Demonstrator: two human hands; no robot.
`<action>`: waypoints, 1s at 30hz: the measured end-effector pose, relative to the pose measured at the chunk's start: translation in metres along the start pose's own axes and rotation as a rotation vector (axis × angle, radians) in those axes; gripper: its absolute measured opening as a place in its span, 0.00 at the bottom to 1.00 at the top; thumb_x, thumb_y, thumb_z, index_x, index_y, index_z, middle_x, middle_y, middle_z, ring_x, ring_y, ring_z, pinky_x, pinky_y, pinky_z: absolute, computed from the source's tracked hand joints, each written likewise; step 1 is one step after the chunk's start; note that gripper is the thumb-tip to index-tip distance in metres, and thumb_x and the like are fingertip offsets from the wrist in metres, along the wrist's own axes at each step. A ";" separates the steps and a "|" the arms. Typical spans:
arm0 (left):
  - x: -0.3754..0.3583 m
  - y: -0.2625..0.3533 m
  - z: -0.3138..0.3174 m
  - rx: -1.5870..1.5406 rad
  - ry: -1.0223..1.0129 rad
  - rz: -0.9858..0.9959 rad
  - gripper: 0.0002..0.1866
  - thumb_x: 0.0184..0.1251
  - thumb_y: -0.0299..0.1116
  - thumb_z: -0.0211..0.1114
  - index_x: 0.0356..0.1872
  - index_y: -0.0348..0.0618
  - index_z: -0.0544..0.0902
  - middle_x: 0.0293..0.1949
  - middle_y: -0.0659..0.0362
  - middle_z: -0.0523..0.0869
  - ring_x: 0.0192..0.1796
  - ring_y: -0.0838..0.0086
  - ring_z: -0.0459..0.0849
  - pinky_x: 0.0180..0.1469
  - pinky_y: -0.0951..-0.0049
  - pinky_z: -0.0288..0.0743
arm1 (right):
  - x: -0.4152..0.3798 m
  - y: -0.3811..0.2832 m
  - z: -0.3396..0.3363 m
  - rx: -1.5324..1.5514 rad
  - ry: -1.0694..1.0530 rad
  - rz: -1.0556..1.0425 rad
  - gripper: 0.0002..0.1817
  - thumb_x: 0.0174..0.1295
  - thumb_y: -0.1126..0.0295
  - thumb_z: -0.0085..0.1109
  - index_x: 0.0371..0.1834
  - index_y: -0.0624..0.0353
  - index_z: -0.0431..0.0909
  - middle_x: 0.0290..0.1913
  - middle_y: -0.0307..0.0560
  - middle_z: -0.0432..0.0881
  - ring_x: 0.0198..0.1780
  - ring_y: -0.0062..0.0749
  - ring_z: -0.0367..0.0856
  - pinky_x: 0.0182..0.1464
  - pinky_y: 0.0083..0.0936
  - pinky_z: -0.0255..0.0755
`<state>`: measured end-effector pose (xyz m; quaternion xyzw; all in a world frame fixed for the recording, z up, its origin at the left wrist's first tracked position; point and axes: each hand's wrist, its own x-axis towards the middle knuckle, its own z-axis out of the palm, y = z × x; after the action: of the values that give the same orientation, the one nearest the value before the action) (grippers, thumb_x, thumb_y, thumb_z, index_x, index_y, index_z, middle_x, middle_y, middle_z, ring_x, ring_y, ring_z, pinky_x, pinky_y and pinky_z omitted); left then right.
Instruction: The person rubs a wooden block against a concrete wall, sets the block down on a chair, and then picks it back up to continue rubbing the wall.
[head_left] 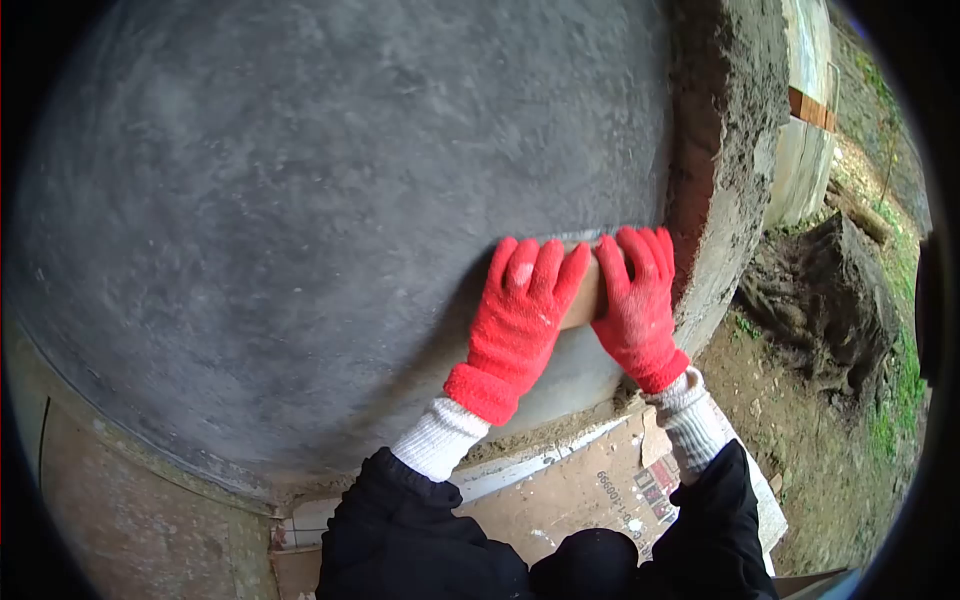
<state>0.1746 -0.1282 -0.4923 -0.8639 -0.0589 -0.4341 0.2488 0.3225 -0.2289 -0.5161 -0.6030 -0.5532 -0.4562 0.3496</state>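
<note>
Left hand (522,315): red glove, grip pinching the tan tool (584,306), fingers over its upper edge.
Right hand (642,305): red glove, grip pinching the same tool, just beside the left.
Tan tool: against the smooth grey surface (300,200), near its rough right border (725,180).
Below: printed cardboard (560,500).
Right: dark lump (835,300) on the ground (745,400).

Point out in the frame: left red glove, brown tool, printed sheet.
Left red glove (514,322): head view, back of the hand.
Brown tool (584,306): head view, its exposed brown face.
Printed sheet (565,500): head view, plain area left of the print.
</note>
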 end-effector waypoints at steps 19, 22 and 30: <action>-0.149 0.023 -0.056 -0.405 -0.182 -0.374 0.42 0.41 0.32 0.74 0.66 0.45 0.71 0.59 0.55 0.72 0.65 0.58 0.67 0.71 0.47 0.56 | -0.051 -0.143 -0.043 -0.023 -0.448 -0.002 0.38 0.37 0.70 0.66 0.60 0.59 0.73 0.55 0.60 0.71 0.59 0.58 0.69 0.68 0.60 0.55; -0.160 0.017 -0.056 -0.469 -0.186 -0.371 0.42 0.42 0.32 0.73 0.66 0.44 0.71 0.57 0.56 0.74 0.61 0.59 0.69 0.69 0.49 0.59 | -0.060 -0.156 -0.040 -0.037 -0.476 0.021 0.38 0.36 0.70 0.66 0.60 0.58 0.73 0.56 0.59 0.70 0.61 0.58 0.68 0.68 0.63 0.54; -0.187 0.017 -0.055 -0.568 -0.274 -0.424 0.44 0.40 0.33 0.75 0.66 0.45 0.71 0.56 0.55 0.75 0.61 0.59 0.69 0.69 0.48 0.59 | -0.071 -0.171 -0.039 0.019 -0.601 0.039 0.38 0.36 0.72 0.66 0.60 0.57 0.73 0.56 0.59 0.70 0.60 0.58 0.68 0.67 0.63 0.55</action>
<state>0.0252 -0.1478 -0.6170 -0.9170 -0.1463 -0.3556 -0.1060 0.1494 -0.2653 -0.5836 -0.7183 -0.6245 -0.2449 0.1845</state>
